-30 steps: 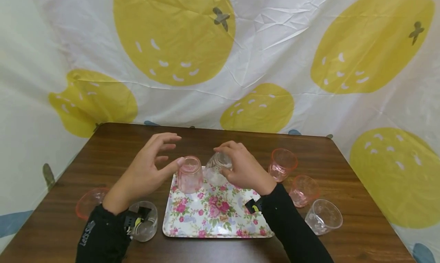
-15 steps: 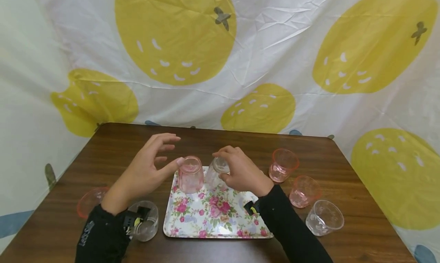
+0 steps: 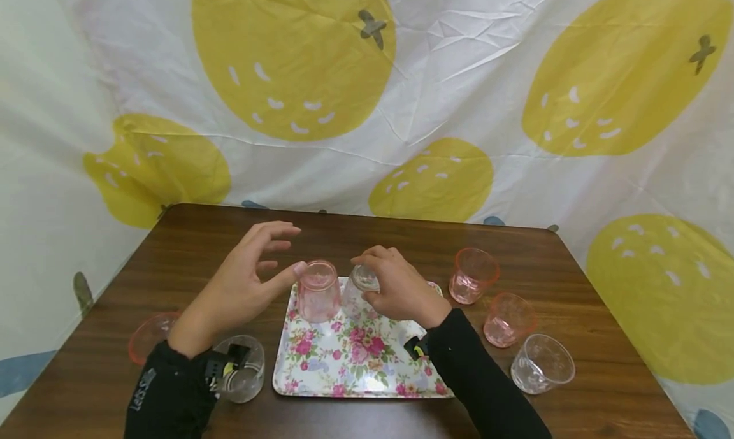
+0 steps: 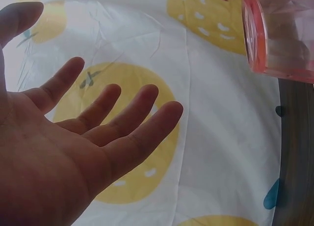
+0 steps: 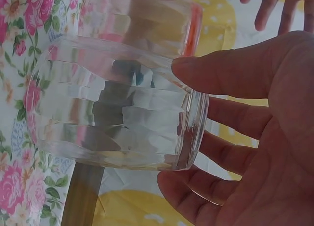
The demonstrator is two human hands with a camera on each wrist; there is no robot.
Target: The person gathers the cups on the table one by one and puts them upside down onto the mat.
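Note:
My right hand [image 3: 398,290] holds an upside-down clear glass [image 5: 117,106] near its base, thumb on one side and fingers on the other. The glass's rim is down at the flowered tray [image 3: 361,375], beside an upside-down pink glass [image 3: 318,295]. In the right wrist view the two glasses stand side by side; whether they touch I cannot tell. My left hand [image 3: 237,286] hovers left of the pink glass with its fingers spread. The left wrist view shows its palm [image 4: 49,152] with nothing in it and the pink glass [image 4: 287,37] apart from it.
Right of the tray, two pink glasses [image 3: 473,276] and a clear glass [image 3: 541,364] stand upright on the brown table [image 3: 619,401]. Left of it are another clear glass [image 3: 243,375] and a pink-rimmed glass [image 3: 150,337], partly behind my left arm. A fruit-patterned cloth [image 3: 321,178] hangs behind.
My right hand has moved slightly left and down with the clear glass, bringing it closer to the pink glass on the tray and more upright. My left hand has stayed nearly still.

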